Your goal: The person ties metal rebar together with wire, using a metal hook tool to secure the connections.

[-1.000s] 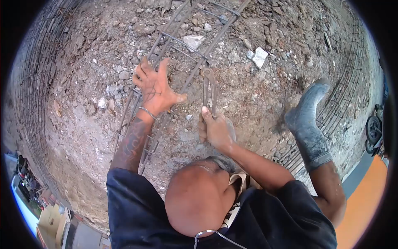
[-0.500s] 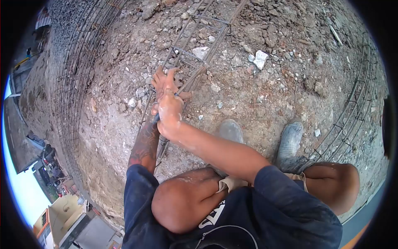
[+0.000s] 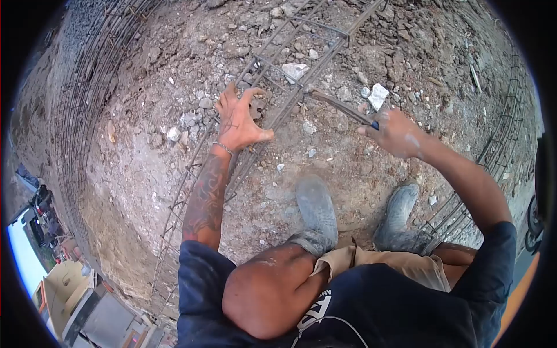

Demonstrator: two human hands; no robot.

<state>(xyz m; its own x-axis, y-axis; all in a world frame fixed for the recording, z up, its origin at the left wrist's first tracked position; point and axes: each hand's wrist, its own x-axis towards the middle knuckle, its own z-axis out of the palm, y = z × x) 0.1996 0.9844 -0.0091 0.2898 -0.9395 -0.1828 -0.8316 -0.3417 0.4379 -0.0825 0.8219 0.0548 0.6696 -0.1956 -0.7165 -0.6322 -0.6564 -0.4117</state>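
Observation:
A long rebar cage (image 3: 325, 64) of thin steel bars with square ties runs diagonally over the rubble. My left hand (image 3: 238, 120) rests over its near part, fingers and thumb spread wide. To the right, my right hand (image 3: 394, 132) is closed round the blue-ended handle of a metal tool (image 3: 342, 108). The tool's far end meets the cage's right side beside a tie. Whether my left fingers press on a bar is hard to tell.
More rebar cages curve along the left (image 3: 75, 110) and the right (image 3: 499, 139). White stones (image 3: 379, 96) lie on the rough ground. Below are my dusty boots (image 3: 317, 209) and bent knees.
My right hand has moved from above my left wrist out to the right with the tool. My left thumb is now in full view, stretched away from the fingers. The view has shifted slightly.

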